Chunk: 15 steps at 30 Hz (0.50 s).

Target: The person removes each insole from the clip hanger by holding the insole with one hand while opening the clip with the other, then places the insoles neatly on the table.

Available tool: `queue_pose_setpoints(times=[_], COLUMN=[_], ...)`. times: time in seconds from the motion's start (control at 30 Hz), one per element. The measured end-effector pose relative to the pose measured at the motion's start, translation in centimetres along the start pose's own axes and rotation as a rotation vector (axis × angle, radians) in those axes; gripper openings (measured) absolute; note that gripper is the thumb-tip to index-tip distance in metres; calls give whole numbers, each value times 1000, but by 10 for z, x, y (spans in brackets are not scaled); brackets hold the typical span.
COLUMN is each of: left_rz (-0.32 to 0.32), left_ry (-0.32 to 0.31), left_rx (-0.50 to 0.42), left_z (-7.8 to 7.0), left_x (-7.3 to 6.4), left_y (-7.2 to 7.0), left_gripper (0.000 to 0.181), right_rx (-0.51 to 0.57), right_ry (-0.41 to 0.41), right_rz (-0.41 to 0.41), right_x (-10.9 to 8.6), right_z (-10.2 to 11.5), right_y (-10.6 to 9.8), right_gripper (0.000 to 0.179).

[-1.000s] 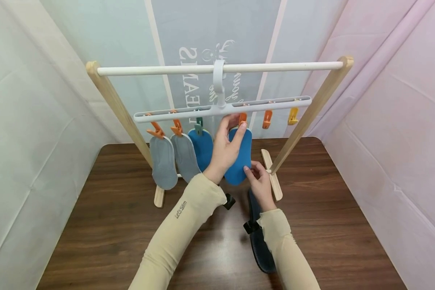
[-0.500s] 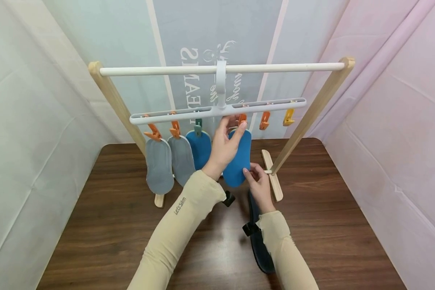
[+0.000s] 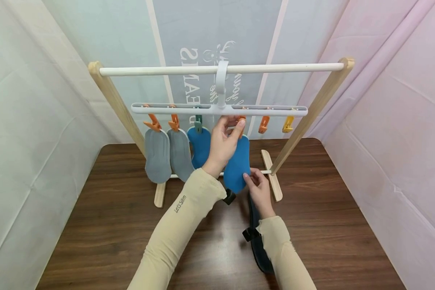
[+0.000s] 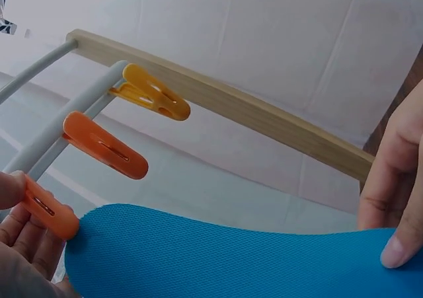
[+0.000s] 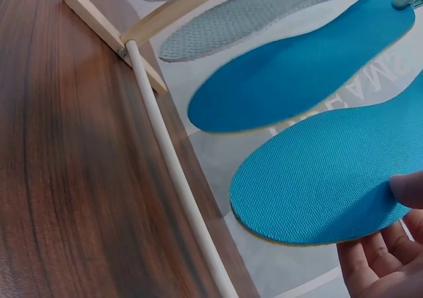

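In the head view, my left hand (image 3: 222,147) pinches an orange clothespin (image 3: 242,121) under the white hanger (image 3: 221,109). The clothespin's (image 4: 54,212) lower end meets the top edge of a blue insole (image 4: 192,261). Farther down, my right hand (image 3: 261,195) pinches this insole (image 3: 237,165) by its right edge, thumb on the front face. A second blue insole (image 3: 201,147) hangs from a green clothespin (image 3: 198,124). Two grey insoles (image 3: 157,155) hang at the left from orange clothespins (image 3: 153,122). Whether the held clothespin bites the insole, I cannot tell.
An orange clothespin (image 3: 264,124) and a yellow clothespin (image 3: 288,124) hang bare at the right. The hanger hooks over the white rail (image 3: 159,71) of a wooden rack (image 3: 326,92) standing on the brown table (image 3: 330,225). A long black object (image 3: 261,255) lies partly under my right arm.
The hanger has swung from tilted to nearly level, its left end rising. The blue insole in my hands has dropped slightly, and my left thumb now lies on the clothespin above its top edge.
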<state>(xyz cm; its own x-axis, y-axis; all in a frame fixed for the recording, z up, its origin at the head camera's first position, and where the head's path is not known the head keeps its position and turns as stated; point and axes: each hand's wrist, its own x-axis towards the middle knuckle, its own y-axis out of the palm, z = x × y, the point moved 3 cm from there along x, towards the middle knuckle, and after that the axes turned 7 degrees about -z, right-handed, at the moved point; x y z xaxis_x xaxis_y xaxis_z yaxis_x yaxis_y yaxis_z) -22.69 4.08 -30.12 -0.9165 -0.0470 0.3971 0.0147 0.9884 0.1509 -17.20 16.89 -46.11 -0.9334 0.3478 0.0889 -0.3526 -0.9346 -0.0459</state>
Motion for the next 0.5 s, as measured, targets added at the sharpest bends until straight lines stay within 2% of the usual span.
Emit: queue_pose_setpoints(times=[0.5], left_rz=[86], left_ry=[63], left_rx=[4], left_z=[0], left_x=[-3], left_y=[-1], left_gripper=[37], right_rx=[-23], right_ry=[144], right_rz=[-34], right_x=[-26], right_z=[-11], right_y=[-7], right_gripper=[26])
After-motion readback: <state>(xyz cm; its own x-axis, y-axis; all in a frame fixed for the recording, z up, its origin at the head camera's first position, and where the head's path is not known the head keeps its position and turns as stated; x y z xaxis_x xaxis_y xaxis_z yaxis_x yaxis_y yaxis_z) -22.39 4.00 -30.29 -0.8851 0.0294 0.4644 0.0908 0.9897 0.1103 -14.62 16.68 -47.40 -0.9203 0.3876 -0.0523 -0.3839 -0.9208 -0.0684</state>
